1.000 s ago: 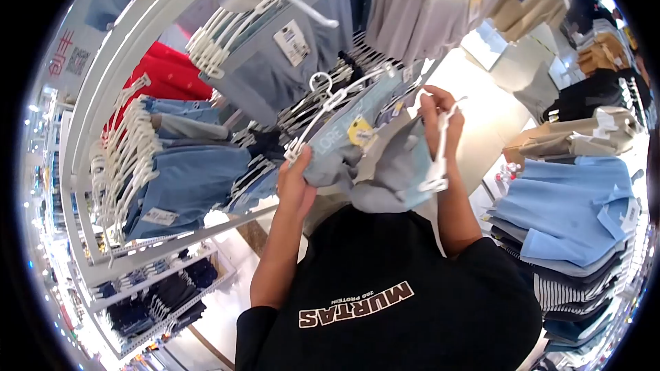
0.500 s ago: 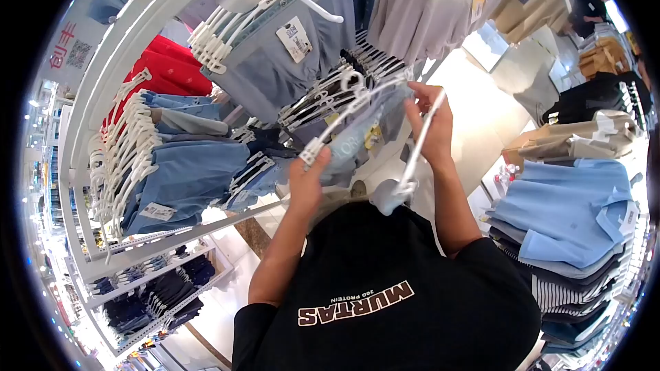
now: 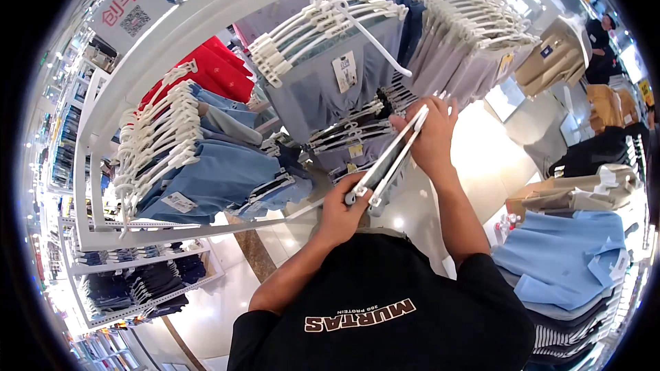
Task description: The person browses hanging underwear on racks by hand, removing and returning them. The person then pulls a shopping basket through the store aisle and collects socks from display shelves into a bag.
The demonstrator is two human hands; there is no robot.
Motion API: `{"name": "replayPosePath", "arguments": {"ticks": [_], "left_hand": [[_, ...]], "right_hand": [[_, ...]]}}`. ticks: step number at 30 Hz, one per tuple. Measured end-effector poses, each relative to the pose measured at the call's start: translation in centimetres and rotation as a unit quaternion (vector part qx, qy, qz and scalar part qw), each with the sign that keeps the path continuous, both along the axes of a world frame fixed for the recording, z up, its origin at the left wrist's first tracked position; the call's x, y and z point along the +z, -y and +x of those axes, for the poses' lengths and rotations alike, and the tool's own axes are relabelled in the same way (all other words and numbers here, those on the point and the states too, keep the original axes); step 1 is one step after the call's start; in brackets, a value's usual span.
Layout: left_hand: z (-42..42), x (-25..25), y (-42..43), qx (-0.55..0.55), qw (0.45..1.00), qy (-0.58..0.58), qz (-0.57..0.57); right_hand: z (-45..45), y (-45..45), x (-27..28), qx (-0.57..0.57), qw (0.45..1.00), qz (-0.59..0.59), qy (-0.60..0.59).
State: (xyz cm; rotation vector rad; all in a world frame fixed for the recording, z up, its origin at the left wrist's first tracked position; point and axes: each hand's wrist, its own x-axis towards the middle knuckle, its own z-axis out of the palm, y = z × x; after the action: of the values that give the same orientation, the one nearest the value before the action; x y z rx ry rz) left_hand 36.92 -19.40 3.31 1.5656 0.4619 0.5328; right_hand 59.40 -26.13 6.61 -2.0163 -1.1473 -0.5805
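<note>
Head view showed, at the far left, a white sign (image 3: 130, 10) with red characters and a QR code. Below it stood a white rack (image 3: 172, 235), and lower down was a shelf (image 3: 148, 260) with dark folded clothes (image 3: 155, 280). On the rack hung blue shorts (image 3: 227, 175) with a white tag (image 3: 179, 202), and behind them red clothes (image 3: 221, 72). More to the right, grey-blue shorts (image 3: 323, 79) were hanging with their own tag.

In front of these, the left hand (image 3: 344, 211) was closed on the lower ends of two white hangers (image 3: 386, 153), which were slanting, side by side. Between them was a narrow part of grey cloth (image 3: 382, 173). The right hand (image 3: 431, 139) was bent around the upper ends, with its fingers partly curled. Behind it were pale lilac-grey clothes (image 3: 450, 55) on many hangers.

Further right, beige clothes (image 3: 555, 58) were hanging above, and a light blue polo shirt (image 3: 560, 254) lay on top of a stack. At the upper right, one person (image 3: 599, 51) in dark clothes was visible, well apart from the hands.
</note>
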Motion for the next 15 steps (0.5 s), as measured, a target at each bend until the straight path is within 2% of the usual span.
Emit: {"name": "replayPosePath", "arguments": {"ticks": [3,6,7,10,11,14,15], "left_hand": [[-0.5,0.0,-1.6,-0.007,0.992,0.083,-0.093],[0.7,2.6,-2.8,0.011,0.994,0.105,-0.01],[0.9,4.2,-3.1,0.013,0.997,0.073,-0.023],[2.1,4.6,-4.9,0.041,0.994,0.093,0.027],[2.5,5.0,-5.5,0.053,0.99,0.12,0.055],[2.3,4.6,-7.1,0.072,0.993,0.079,0.052],[2.3,4.4,-7.3,0.092,0.988,0.109,0.068]], "right_hand": [[1.8,-2.2,2.9,0.015,0.999,0.013,0.036],[2.7,-4.1,6.8,0.017,0.998,0.035,0.056],[2.7,-4.6,7.9,0.02,0.997,0.029,0.062],[2.6,-6.7,9.9,0.023,0.99,0.039,0.13],[2.3,-7.1,10.4,0.031,0.99,0.027,0.136],[1.6,-8.4,11.2,0.046,0.99,0.0,0.136],[1.6,-8.9,11.0,0.046,0.989,-0.004,0.142]]}}
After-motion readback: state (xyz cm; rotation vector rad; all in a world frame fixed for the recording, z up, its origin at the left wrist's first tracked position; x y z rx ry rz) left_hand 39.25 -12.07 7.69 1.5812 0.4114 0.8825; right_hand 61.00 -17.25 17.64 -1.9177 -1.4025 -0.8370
